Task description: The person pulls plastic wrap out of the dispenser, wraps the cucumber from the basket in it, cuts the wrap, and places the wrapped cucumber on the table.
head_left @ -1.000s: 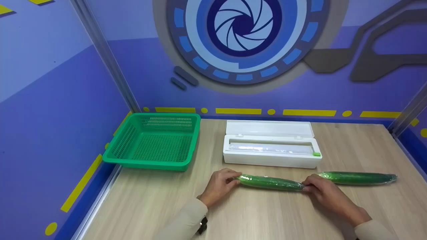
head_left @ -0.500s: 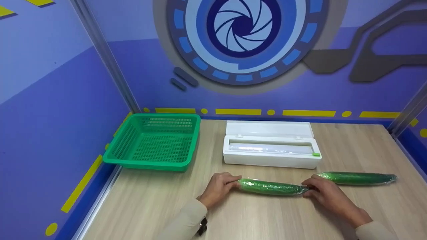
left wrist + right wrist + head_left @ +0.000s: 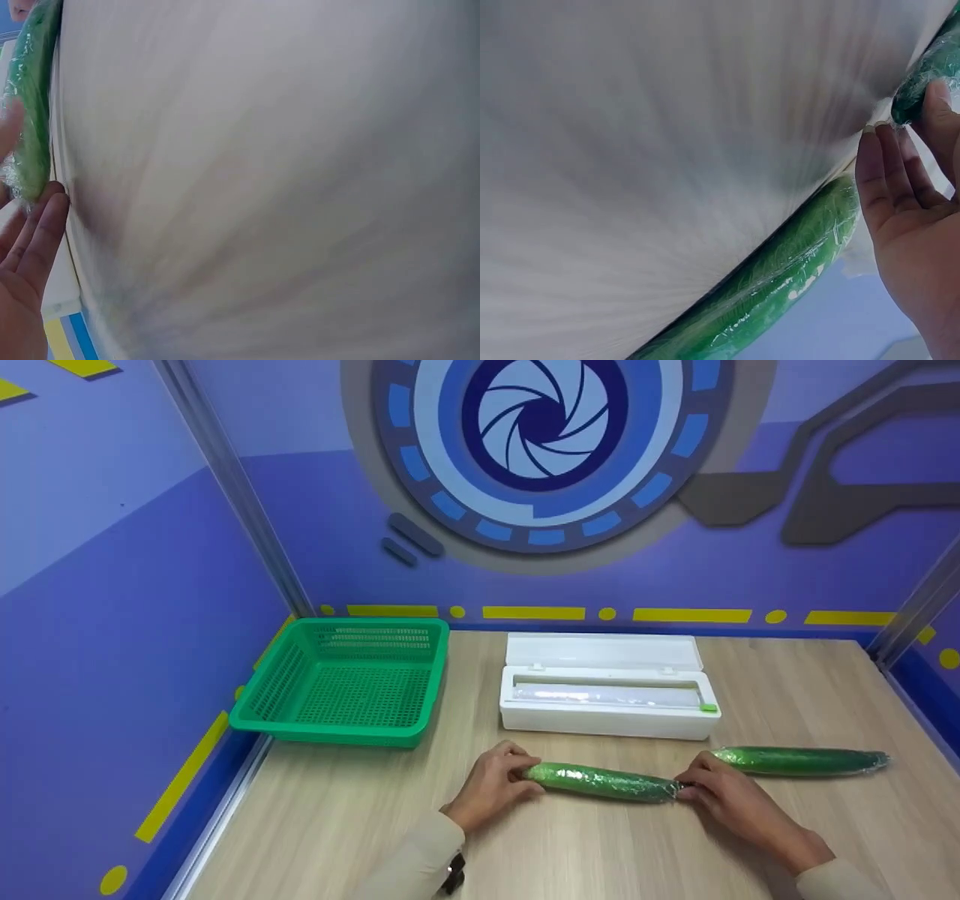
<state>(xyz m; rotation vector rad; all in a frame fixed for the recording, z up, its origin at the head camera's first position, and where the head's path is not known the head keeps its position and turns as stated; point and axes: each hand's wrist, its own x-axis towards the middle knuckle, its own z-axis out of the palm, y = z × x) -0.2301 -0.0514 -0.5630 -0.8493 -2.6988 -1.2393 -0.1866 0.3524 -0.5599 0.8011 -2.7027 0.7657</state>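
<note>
As it lies crosswise, wrapped cucumber (image 3: 598,781), left hand (image 3: 491,785), right hand (image 3: 724,795) at its ends

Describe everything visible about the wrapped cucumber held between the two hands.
The cucumber is long, slim and dark green, covered in glossy, crinkled clear film that catches the light. It lies flat on the wooden table, roughly crosswise, in front of the white film dispenser box. The left hand holds its left end and the right hand pinches the film at its right tip. A second wrapped cucumber lies apart, further right.
</note>
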